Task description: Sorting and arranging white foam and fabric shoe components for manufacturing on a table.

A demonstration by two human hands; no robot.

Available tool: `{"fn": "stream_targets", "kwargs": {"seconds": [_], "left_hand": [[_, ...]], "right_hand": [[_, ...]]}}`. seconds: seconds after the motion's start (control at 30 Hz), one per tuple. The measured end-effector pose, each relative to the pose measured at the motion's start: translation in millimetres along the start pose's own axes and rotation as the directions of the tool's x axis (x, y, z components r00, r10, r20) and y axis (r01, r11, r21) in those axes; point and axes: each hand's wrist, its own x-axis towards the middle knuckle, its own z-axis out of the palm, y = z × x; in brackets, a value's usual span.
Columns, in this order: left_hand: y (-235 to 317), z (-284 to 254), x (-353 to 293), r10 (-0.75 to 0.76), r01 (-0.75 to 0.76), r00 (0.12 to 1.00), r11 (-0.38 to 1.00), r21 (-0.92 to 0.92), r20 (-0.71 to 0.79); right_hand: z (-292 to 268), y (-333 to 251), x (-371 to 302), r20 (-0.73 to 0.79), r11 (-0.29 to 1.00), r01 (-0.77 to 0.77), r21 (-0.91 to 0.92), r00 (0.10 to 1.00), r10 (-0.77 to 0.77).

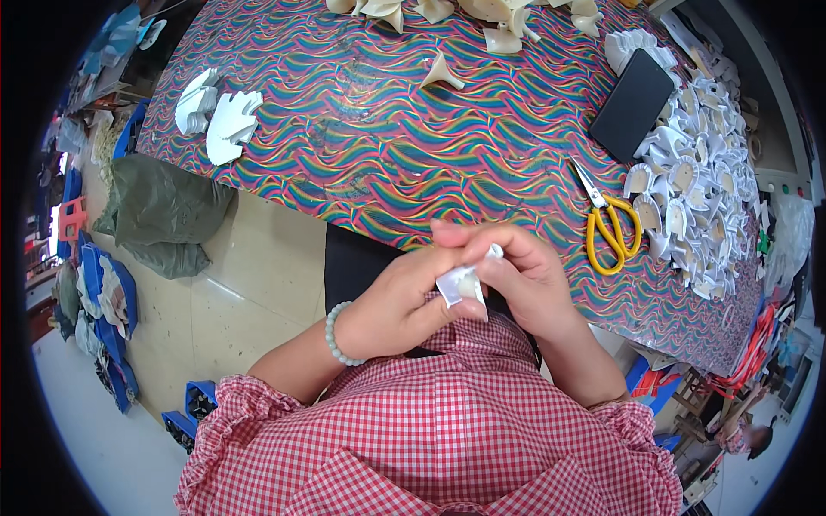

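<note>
In front of my lap, both hands hold a small shoe heel [463, 285] with glossy white covering material around it. My left hand [397, 297], below a pale green bead bracelet, is closed on its wide end with the thumb along the lower edge. Bent over the narrow tip are the fingers and thumb of my right hand [531, 275]. Part of the heel is hidden by the fingers. On the patterned tabletop [361, 163] beyond, one bare beige heel [442, 72] lies alone. Yellow-handled scissors [612, 225] rest to the right of my hands, blades pointing away.
A large pile of white-covered heels [697, 185] fills the table's right side, beside a black phone [632, 105]. Stacked white cut pieces [232, 127] lie at the far left. More beige heels [489, 10] sit along the back. A dark green bag [163, 211] stands left of the table.
</note>
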Motion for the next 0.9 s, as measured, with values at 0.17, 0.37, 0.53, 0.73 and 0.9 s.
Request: {"fn": "stream_targets", "kwargs": {"seconds": [0.17, 0.37, 0.53, 0.73, 0.9], "left_hand": [[9, -3, -2, 0.018, -0.001, 0.995, 0.985, -0.17, 0.096], [-3, -4, 0, 0.171, -0.178, 0.984, 0.933, 0.314, 0.048], [-4, -8, 9, 0.099, -0.106, 0.994, 0.979, 0.172, 0.053], [-15, 15, -2, -0.05, 0.268, 0.963, 0.187, -0.945, 0.264], [6, 0, 12, 0.177, -0.14, 0.981, 0.928, 0.346, -0.077]], "right_hand": [[-6, -9, 2, 0.134, 0.979, 0.097, -0.181, 0.988, -0.073], [-16, -4, 4, 0.207, 0.999, 0.006, -0.043, 0.978, 0.003], [-22, 7, 11, 0.153, 0.967, -0.156, 0.201, 0.98, 0.126], [1, 15, 7, -0.046, 0.951, -0.053, 0.304, 0.996, 0.07], [-3, -5, -2, -0.008, 0.682, 0.127, -0.72, 0.981, -0.192]]}}
